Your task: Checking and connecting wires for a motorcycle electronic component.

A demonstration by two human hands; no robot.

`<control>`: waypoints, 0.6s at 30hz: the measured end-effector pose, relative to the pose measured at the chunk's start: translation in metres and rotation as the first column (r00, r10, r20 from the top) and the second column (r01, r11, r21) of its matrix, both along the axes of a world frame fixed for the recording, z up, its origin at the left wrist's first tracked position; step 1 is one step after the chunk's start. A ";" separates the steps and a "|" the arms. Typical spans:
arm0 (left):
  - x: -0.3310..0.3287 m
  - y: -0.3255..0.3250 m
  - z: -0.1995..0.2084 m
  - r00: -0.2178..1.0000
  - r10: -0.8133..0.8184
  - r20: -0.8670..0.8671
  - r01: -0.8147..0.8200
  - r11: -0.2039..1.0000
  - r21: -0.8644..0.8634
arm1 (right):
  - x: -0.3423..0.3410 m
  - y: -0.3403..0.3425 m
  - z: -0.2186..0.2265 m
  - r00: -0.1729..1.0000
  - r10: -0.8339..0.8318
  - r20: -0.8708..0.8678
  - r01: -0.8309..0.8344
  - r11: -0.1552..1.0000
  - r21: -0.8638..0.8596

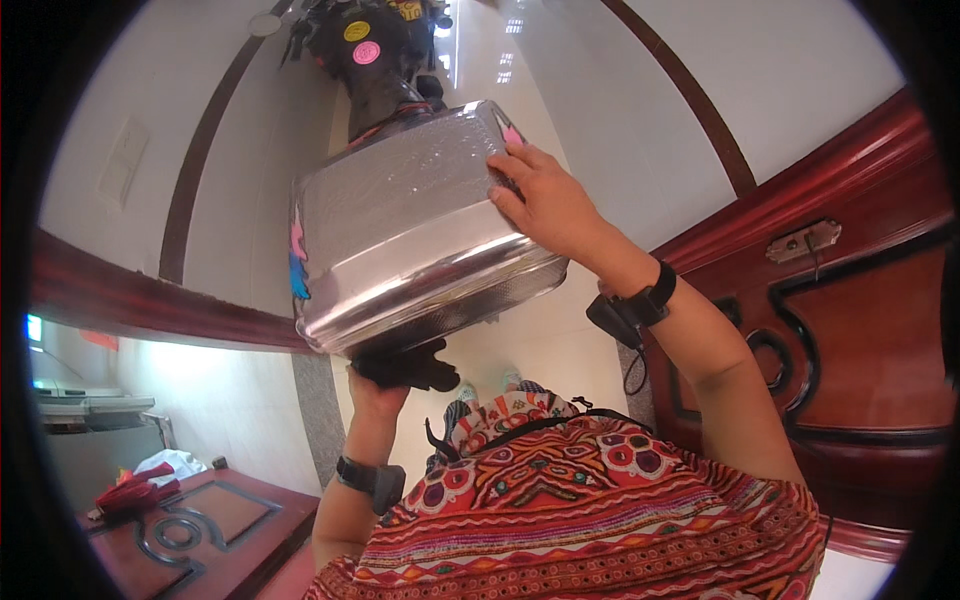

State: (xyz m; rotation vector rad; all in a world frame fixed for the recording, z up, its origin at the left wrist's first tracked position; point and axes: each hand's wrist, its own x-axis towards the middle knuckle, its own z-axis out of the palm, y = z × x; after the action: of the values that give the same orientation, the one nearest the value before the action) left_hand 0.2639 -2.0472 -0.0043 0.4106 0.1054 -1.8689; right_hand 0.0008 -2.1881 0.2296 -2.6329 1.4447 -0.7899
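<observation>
A silver metallic box [400, 190] with a shiny curved lid edge is in front of me, behind the seat of a dark motorbike or scooter [385, 75]. My right hand [550, 200] lies on the right part of its lid, fingers apart and holding nothing. At the box's near left lower edge, my left hand [378, 395] is closed on a soft black cloth-like bundle [415, 368], which covers its fingers. Pink and blue decorations [298, 255] mark the box's left corner.
A red wooden door [870, 340] with a metal handle plate [803, 241] stands close on my right. Another wooden panel [230, 500] is at lower left, with a red folded item [135, 494] over it. Pale walls flank the vehicle.
</observation>
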 end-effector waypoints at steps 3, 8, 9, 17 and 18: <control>-0.011 0.004 0.023 0.988 0.109 -0.111 -0.096 0.988 0.118 | 0.008 0.005 -0.006 0.999 0.032 -0.024 -0.035 0.994 -0.106; -0.010 0.015 0.033 0.998 0.064 -0.002 -0.064 0.998 -0.008 | 0.033 0.024 0.012 0.967 0.072 -0.246 -0.079 0.997 -0.017; -0.012 0.016 0.040 0.996 0.071 -0.053 -0.068 0.996 0.049 | 0.036 0.027 0.010 0.969 0.113 -0.221 -0.118 0.993 -0.007; -0.018 0.046 0.056 0.993 0.070 -0.096 -0.069 0.998 0.009 | 0.101 0.056 0.000 0.865 0.485 -0.132 -0.471 0.873 0.123; -0.023 0.048 0.055 0.990 0.086 -0.110 -0.084 0.996 0.028 | 0.106 0.057 -0.004 0.822 0.559 -0.113 -0.547 0.828 0.121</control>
State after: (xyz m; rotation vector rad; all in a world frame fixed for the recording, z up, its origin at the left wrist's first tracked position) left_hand 0.2412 -1.9988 0.0505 0.3135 0.2172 -1.8072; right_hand 0.1072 -2.1314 0.2253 -2.8512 0.6224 -0.4661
